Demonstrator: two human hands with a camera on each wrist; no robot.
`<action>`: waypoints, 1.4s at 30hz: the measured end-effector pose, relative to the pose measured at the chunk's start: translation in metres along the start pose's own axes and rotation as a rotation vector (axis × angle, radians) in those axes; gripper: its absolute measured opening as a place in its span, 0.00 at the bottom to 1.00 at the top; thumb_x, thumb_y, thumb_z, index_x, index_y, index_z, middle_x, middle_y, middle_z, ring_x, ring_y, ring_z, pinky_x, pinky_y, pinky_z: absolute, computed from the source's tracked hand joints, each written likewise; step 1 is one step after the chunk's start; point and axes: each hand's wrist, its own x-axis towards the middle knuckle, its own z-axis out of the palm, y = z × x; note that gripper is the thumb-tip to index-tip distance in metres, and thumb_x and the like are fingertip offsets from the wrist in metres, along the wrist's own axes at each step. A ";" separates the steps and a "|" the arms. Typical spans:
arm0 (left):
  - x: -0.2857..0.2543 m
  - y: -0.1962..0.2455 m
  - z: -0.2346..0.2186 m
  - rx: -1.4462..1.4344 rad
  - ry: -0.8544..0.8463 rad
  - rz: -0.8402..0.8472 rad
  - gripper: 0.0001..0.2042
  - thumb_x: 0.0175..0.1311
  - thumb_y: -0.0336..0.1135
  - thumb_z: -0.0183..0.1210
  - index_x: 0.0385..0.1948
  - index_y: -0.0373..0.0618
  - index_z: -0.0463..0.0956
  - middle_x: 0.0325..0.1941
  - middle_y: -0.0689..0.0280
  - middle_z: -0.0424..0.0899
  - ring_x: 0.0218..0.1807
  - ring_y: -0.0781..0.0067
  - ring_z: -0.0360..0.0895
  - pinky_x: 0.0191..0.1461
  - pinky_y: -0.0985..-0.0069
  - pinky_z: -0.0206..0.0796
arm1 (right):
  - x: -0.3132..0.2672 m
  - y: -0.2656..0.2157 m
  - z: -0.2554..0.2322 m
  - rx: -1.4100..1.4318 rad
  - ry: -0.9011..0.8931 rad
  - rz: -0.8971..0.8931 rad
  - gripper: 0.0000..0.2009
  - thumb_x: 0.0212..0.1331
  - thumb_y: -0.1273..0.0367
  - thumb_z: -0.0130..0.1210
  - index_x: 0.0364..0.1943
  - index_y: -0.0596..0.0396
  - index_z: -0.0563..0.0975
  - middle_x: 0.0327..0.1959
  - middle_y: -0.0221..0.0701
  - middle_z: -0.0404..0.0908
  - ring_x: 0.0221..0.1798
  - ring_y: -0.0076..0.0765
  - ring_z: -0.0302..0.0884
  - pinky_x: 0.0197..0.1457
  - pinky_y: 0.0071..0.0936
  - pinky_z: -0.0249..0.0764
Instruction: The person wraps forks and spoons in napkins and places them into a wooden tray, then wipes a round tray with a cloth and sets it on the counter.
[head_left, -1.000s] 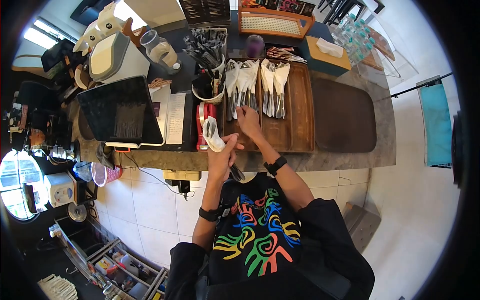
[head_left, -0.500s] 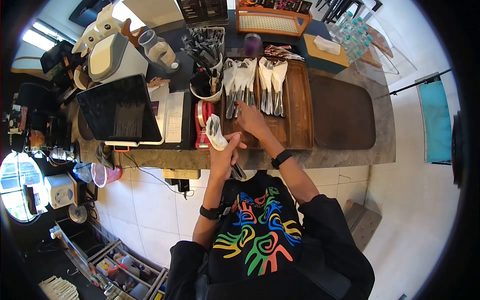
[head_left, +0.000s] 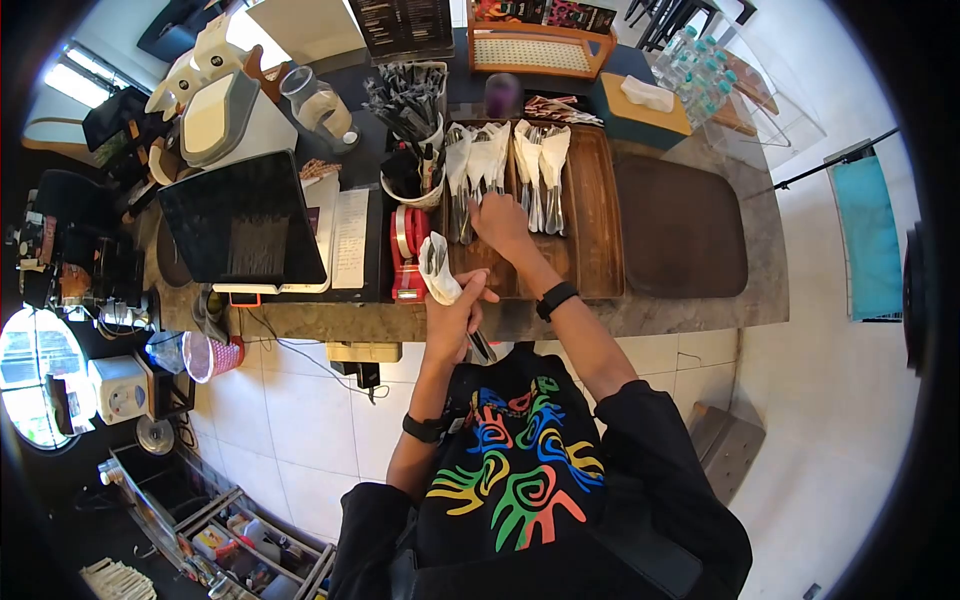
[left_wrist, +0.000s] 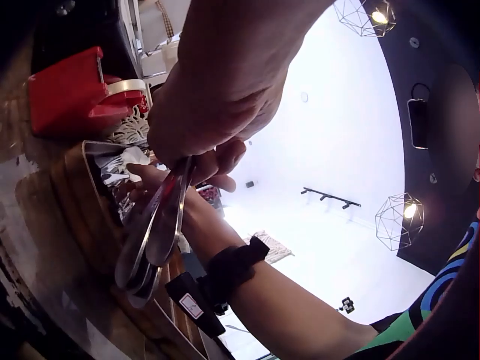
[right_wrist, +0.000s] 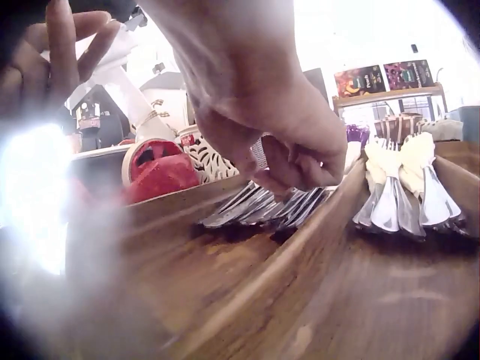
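Note:
In my left hand [head_left: 448, 318] is a cutlery bundle wrapped in a white napkin [head_left: 438, 286]; its metal handles [left_wrist: 154, 232] stick out below the fingers. My right hand [head_left: 500, 226] is over the left compartment of a wooden tray [head_left: 598, 262], among more napkin-wrapped cutlery. Seen from the right wrist, that hand [right_wrist: 277, 139] has curled fingers at the metal handles [right_wrist: 255, 208], pinching at them, though the exact contact is partly hidden. Other wrapped bundles [right_wrist: 386, 199] lie in the compartment to the right, handles toward me.
Left of the tray stand a red tape dispenser [head_left: 408, 255], a basket of dark packets [head_left: 415, 185] and a tablet [head_left: 245, 225]. A brown tray [head_left: 685, 230] lies at the right. Behind are a tissue box [head_left: 640, 110], a purple glass [head_left: 503, 95] and bottles [head_left: 695, 75].
My right hand has shifted slightly over the handles, and its extended finger has curled in. The left hand still holds its bundle, moved slightly to the right.

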 end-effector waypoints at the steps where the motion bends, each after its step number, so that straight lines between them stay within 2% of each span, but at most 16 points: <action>1: 0.001 0.000 0.000 0.001 -0.001 -0.004 0.13 0.64 0.33 0.59 0.43 0.31 0.77 0.25 0.62 0.83 0.11 0.87 0.62 0.14 0.88 0.48 | 0.000 -0.006 -0.004 0.012 0.007 0.047 0.13 0.55 0.62 0.57 0.27 0.61 0.79 0.32 0.50 0.81 0.36 0.58 0.81 0.41 0.48 0.77; 5: 0.001 -0.002 0.000 -0.003 -0.013 -0.002 0.13 0.65 0.34 0.58 0.44 0.31 0.77 0.25 0.62 0.83 0.11 0.87 0.62 0.14 0.88 0.48 | 0.007 -0.007 0.004 -0.011 0.006 0.054 0.14 0.53 0.60 0.59 0.30 0.60 0.80 0.32 0.50 0.82 0.36 0.56 0.82 0.40 0.47 0.77; 10: -0.001 -0.001 0.000 0.001 -0.020 -0.010 0.13 0.65 0.34 0.58 0.44 0.31 0.77 0.25 0.62 0.82 0.11 0.87 0.62 0.14 0.88 0.49 | 0.015 -0.007 0.006 -0.076 0.106 0.021 0.13 0.51 0.62 0.59 0.30 0.61 0.80 0.32 0.49 0.82 0.37 0.55 0.82 0.41 0.46 0.77; 23: 0.002 0.002 -0.002 -0.035 0.001 -0.006 0.13 0.64 0.33 0.59 0.44 0.30 0.76 0.25 0.61 0.82 0.12 0.86 0.62 0.14 0.87 0.49 | 0.028 -0.009 -0.001 0.038 0.081 0.069 0.12 0.52 0.66 0.58 0.31 0.65 0.80 0.32 0.51 0.82 0.37 0.57 0.82 0.40 0.45 0.79; 26: 0.004 0.000 -0.001 -0.034 0.006 -0.005 0.13 0.64 0.32 0.58 0.44 0.30 0.76 0.25 0.62 0.82 0.12 0.86 0.62 0.14 0.87 0.49 | 0.025 -0.008 0.001 -0.032 0.122 0.039 0.12 0.51 0.66 0.60 0.30 0.64 0.80 0.32 0.50 0.82 0.37 0.56 0.82 0.39 0.43 0.79; 28: 0.004 0.002 0.001 -0.029 0.006 -0.011 0.13 0.64 0.32 0.58 0.43 0.30 0.77 0.25 0.61 0.82 0.11 0.86 0.62 0.14 0.87 0.49 | 0.027 -0.008 0.004 -0.055 0.053 0.057 0.11 0.50 0.66 0.62 0.29 0.63 0.81 0.32 0.50 0.82 0.37 0.56 0.83 0.39 0.42 0.80; 35: 0.004 0.004 0.004 -0.020 0.000 -0.003 0.12 0.65 0.32 0.58 0.43 0.31 0.77 0.25 0.61 0.82 0.11 0.86 0.63 0.13 0.87 0.49 | 0.028 -0.009 -0.001 0.028 0.061 0.112 0.13 0.48 0.65 0.62 0.30 0.64 0.81 0.31 0.50 0.82 0.37 0.55 0.83 0.41 0.42 0.80; 37: 0.004 0.002 0.002 -0.027 0.001 -0.004 0.12 0.65 0.32 0.58 0.43 0.31 0.77 0.25 0.61 0.82 0.11 0.86 0.63 0.13 0.87 0.49 | 0.032 -0.008 -0.002 0.068 0.056 0.110 0.19 0.49 0.59 0.63 0.33 0.66 0.80 0.35 0.53 0.81 0.41 0.60 0.80 0.44 0.46 0.78; 42: 0.004 0.002 0.001 -0.032 0.009 -0.009 0.12 0.65 0.32 0.58 0.43 0.31 0.77 0.24 0.61 0.82 0.11 0.86 0.63 0.14 0.88 0.50 | 0.038 -0.007 0.003 0.031 0.057 0.082 0.18 0.49 0.59 0.62 0.32 0.65 0.80 0.33 0.53 0.81 0.40 0.60 0.80 0.44 0.47 0.78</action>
